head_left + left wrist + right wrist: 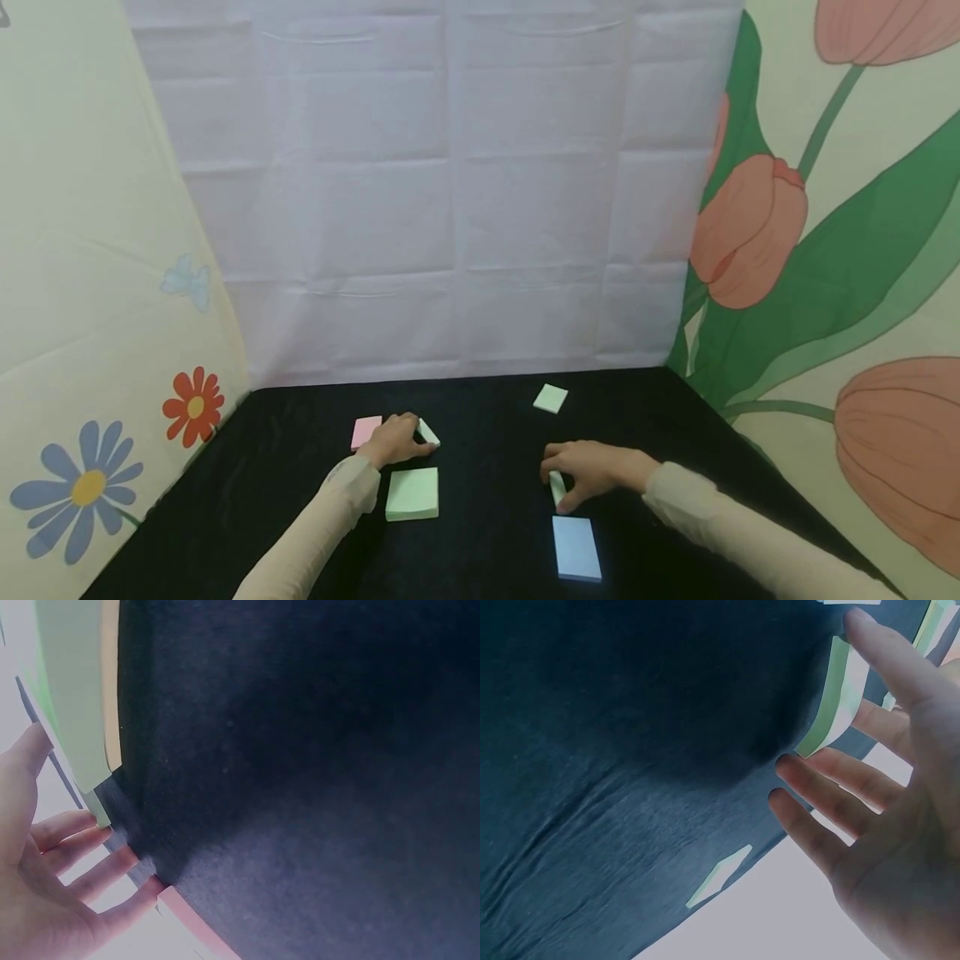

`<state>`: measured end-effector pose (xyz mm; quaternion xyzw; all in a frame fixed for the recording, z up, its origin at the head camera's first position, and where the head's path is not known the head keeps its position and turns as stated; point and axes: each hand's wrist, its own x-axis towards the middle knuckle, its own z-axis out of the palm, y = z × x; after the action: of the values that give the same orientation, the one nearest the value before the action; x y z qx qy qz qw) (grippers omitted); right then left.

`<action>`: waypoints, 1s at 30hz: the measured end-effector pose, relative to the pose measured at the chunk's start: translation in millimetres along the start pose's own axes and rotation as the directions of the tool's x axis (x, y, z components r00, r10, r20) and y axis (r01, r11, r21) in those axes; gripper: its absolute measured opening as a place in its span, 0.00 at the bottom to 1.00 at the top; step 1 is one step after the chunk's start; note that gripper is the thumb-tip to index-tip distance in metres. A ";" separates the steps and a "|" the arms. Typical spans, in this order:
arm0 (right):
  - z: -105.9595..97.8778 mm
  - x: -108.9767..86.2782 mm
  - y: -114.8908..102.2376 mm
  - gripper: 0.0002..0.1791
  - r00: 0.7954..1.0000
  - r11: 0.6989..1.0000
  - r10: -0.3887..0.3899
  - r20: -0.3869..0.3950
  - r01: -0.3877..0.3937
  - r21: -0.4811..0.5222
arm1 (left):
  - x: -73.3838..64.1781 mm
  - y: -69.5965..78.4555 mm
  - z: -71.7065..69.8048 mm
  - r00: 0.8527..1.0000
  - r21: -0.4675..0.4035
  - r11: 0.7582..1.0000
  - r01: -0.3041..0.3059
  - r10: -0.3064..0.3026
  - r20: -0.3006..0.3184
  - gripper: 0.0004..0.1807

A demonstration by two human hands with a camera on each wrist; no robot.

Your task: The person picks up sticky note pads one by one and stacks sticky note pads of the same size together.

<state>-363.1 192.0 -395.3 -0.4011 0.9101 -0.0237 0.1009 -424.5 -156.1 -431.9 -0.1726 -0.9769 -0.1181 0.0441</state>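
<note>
My left hand (395, 440) holds a small pale green sticky note pad (428, 432) between thumb and fingers. In the left wrist view that pad is mostly hidden behind a larger green note pad (75, 690). A pink note pad (365, 431) lies beside the left hand's outer fingers. On the right, my right hand (592, 468) grips another small pale green sticky note pad (557, 492) by its ends, thumb on the near end. The right wrist view shows this pad (838, 697) between thumb and fingertips. Just in front of it lies a blue note pad (577, 548).
The larger green pad (412, 494) sits on the black tablecloth (487, 467), nearer than the left hand. Another small pale green pad (551, 398) lies near the table's back edge. A white cloth (450, 208) hangs behind, with flowered cloths at both sides.
</note>
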 end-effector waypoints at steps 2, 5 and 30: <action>0.4 1.8 -1.8 0.21 1.000 1.000 -0.001 -0.001 0.001 -0.002 | 0.0 0.3 -0.2 1.000 -0.001 1.000 -0.005 0.005 -0.002 0.29; 1.0 5.5 -4.7 0.21 1.000 1.000 -0.008 0.000 0.008 -0.008 | -0.7 -0.5 -0.3 1.000 0.001 1.000 -0.019 0.019 -0.010 0.29; -0.7 34.2 -31.8 0.23 0.995 0.991 -0.096 0.001 0.096 -0.097 | -1.9 -3.5 1.7 0.999 0.000 1.000 -0.026 0.026 -0.025 0.25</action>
<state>-362.7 145.3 -396.3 -0.4489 0.8900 0.0149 0.0785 -424.0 -159.5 -434.6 -0.1837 -0.9739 -0.1200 0.0577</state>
